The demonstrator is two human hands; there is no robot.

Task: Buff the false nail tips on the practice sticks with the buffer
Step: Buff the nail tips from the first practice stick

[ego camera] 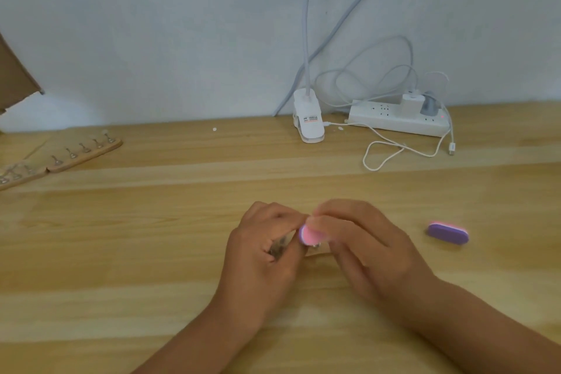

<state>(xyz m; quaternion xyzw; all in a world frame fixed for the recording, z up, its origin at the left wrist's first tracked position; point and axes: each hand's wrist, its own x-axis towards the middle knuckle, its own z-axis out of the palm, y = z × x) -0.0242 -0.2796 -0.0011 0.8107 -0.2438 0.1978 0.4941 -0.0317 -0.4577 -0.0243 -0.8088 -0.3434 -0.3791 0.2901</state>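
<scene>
Head view: at the far left of the pale wooden table (303, 307), two flat wooden strips (65, 159) set with small metal stands lie end to end. At centre, the left hand (264, 255) curls its fingers round a thin metal stick (280, 247); its nail tip is hidden. Just beside it, the right hand (364, 247) pinches a pink oval buffer block (309, 235). Well to the right lies a purple-and-pink oval buffer (447, 233).

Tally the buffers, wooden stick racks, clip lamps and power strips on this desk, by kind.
Buffers: 2, the pink buffer in the right hand, the purple buffer lying on the desk
Wooden stick racks: 2, right rack and left rack
Clip lamps: 1
Power strips: 1
Total: 6
</scene>
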